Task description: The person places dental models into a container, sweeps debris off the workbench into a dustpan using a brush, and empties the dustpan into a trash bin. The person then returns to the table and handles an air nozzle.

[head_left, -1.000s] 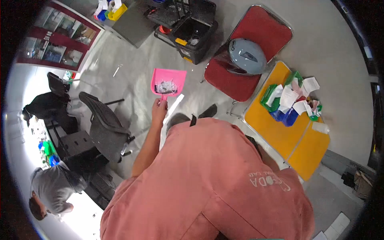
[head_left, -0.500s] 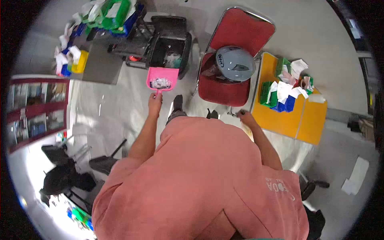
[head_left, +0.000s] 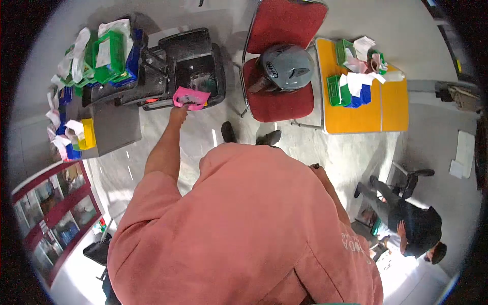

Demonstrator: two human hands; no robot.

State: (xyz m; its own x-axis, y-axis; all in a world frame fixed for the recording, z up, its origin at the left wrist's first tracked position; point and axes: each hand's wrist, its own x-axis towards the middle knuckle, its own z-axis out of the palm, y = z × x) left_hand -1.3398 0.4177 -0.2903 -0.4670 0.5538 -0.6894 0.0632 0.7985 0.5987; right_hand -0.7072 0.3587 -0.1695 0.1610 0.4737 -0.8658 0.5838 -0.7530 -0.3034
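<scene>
My left hand [head_left: 178,115] is closed round the handle of a pink dustpan [head_left: 200,97]. The dustpan is tilted at the near rim of an open black bin [head_left: 219,76], with grey-white debris on the pan. Pale litter [head_left: 202,81] shows inside the bin, whose lid [head_left: 184,44] is swung up at the back. Low on my right side, my right hand [head_left: 319,172] is closed, with a small dark end showing at its fingers. The rest of what it grips is hidden behind my body.
A red chair [head_left: 279,109] bears a grey helmet [head_left: 288,67]. To its right stands a yellow table [head_left: 351,119] with green and blue bins of papers. More bins [head_left: 109,56] crowd the left side. Another person [head_left: 412,223] is at the far right.
My left hand has carried the dustpan forward to the bin and tipped it. My right hand has drawn back towards my body. Another person has come into view at the right.
</scene>
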